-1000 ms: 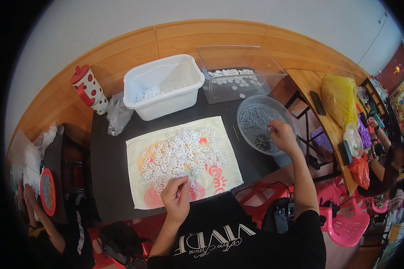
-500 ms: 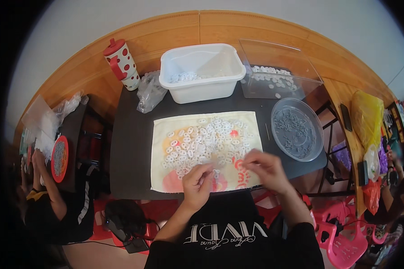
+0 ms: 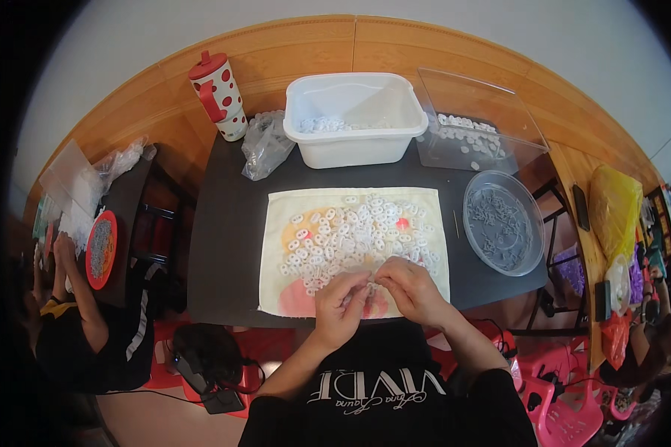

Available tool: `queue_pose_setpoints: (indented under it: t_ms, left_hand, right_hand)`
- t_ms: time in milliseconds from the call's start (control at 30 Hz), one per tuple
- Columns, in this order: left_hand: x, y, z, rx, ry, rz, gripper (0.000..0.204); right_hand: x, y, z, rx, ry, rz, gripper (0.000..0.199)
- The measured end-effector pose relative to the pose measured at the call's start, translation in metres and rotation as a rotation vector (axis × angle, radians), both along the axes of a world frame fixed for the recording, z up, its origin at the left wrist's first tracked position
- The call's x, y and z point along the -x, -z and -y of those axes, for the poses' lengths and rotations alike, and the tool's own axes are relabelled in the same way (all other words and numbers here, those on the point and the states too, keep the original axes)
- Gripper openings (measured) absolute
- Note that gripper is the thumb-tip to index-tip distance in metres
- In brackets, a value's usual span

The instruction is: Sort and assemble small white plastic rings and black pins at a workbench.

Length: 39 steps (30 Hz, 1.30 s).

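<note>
My left hand point(image 3: 341, 307) and my right hand point(image 3: 416, 292) come together over the near edge of a cream towel point(image 3: 273, 287), their fingertips almost touching. Both are closed in a pinch. Whatever is between the fingers is too small to make out. On the towel, just beyond my fingers, lies a loose heap of small white oval pieces point(image 3: 350, 232) with holes in them. A round clear plastic tray point(image 3: 533, 249) of small grey pin-like parts point(image 3: 496, 216) stands to the right of the towel.
Along the back of the dark table point(image 3: 224, 246) stand a spotted tumbler point(image 3: 218, 97), a plastic bag point(image 3: 266, 145), a white tub point(image 3: 354, 153) and a clear box point(image 3: 484, 97) with white discs. A thin stick point(image 3: 456, 223) lies beside the towel. Another person point(image 3: 89, 320) works at the left.
My right hand has moved left and its fingertips now meet those of my left hand. The whole view has shifted slightly, so the table appears a little further right.
</note>
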State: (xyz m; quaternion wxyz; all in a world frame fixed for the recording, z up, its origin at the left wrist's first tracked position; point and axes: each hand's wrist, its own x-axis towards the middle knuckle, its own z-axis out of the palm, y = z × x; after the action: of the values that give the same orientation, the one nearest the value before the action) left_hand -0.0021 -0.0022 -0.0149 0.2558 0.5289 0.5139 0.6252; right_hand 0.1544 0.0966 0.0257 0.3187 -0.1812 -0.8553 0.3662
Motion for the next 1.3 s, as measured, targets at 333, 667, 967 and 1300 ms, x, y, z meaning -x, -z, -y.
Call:
queue_pose_setpoints:
  t_ms: [333,667,967,1300]
  left_hand:
    - [-0.001,-0.004,-0.001,-0.039,0.006,-0.013,0.024]
    - [0.0,-0.003,0.0,-0.026,0.012,-0.003,0.024]
    - [-0.001,0.0,0.002,-0.031,0.001,0.052,0.024]
    - [0.005,-0.002,0.004,-0.005,0.015,-0.006,0.02]
  right_hand:
    - [0.001,-0.003,0.001,-0.008,0.004,0.025,0.01]
    - [0.003,-0.009,0.001,-0.243,0.028,0.153,0.01]
    - [0.006,-0.006,0.004,-0.296,0.01,0.184,0.012]
    - [-0.017,-0.003,0.0,0.102,0.326,-0.055,0.011]
